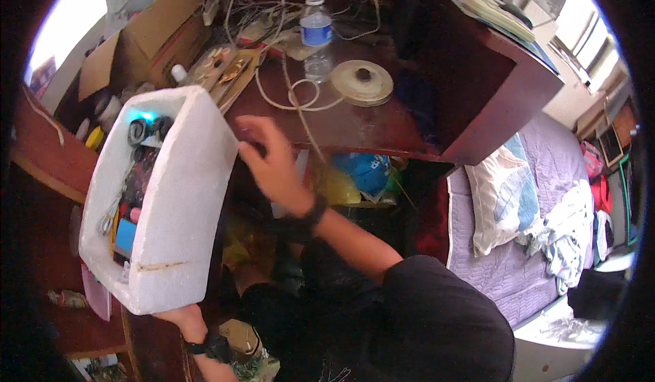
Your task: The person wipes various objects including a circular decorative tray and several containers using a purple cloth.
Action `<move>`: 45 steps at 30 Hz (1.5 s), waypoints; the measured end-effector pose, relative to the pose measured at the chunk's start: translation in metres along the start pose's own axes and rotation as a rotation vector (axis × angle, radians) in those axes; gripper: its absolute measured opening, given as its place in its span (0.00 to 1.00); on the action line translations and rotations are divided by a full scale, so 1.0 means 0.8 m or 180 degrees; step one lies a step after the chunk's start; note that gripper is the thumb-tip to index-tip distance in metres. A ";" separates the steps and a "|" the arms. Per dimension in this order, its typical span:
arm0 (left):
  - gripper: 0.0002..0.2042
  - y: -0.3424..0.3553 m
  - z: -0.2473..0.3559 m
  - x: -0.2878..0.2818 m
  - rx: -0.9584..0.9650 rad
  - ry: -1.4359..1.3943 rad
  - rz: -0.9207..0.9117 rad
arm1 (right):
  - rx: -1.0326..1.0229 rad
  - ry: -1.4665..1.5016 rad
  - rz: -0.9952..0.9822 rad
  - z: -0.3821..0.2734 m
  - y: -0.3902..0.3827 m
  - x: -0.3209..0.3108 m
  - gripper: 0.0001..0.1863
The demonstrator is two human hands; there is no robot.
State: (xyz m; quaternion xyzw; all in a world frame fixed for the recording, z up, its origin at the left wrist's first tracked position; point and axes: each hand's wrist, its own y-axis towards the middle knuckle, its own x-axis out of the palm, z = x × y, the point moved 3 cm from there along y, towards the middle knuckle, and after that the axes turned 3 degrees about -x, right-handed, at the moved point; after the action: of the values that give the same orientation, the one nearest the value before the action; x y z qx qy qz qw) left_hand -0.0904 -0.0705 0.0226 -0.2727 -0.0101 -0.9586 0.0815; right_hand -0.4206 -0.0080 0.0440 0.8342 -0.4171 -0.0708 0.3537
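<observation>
We see a long white foam box (184, 191) at nine o'clock, tilted so that its open side faces left and shows its contents. Our left hand (181, 320), between seven and eight o'clock, grasps the box's lower end from beneath — its fingertips are hidden behind the foam. Our right hand (273, 167), just off centre toward nine o'clock, has its fingers loosely bent and thumb apart, holding nothing that we can make out; it is right beside the box's long wall, and we cannot tell whether it touches. Inside the box, a black coiled cable (138, 133) sits near the upper end (a turquoise glow shows just above it), while a blue block-shaped item (125, 237) lies toward the lower end.

On the red-brown desk (355, 129), a clear bottle (316, 34) with a blue label stands upright at twelve o'clock, and a round pale lid (361, 81) with a dark knob lies toward one o'clock. An open cardboard box (160, 30) is at ten o'clock. At three o'clock we see a patterned pillow (495, 204) on a bed (471, 283) with a lilac cover.
</observation>
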 end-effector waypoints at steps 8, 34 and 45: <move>0.27 0.042 -0.036 0.012 0.1155 0.0864 -0.0447 | -0.0489 -0.3344 0.0408 -0.068 0.053 -0.250 0.20; 0.37 0.353 0.099 -0.021 0.1334 0.4030 -0.0444 | -0.0067 -0.5492 -0.0892 0.076 0.124 -0.522 0.45; 0.54 0.304 0.093 -0.007 0.1341 0.4090 -0.0360 | 0.0613 -0.5405 -0.0509 0.053 0.132 -0.485 0.45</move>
State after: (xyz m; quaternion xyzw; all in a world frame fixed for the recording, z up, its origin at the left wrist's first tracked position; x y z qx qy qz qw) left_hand -0.0080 -0.3048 0.0770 0.3738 -0.1605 -0.9106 0.0724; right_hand -0.7557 0.2161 0.0125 0.5518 -0.4847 -0.6603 -0.1568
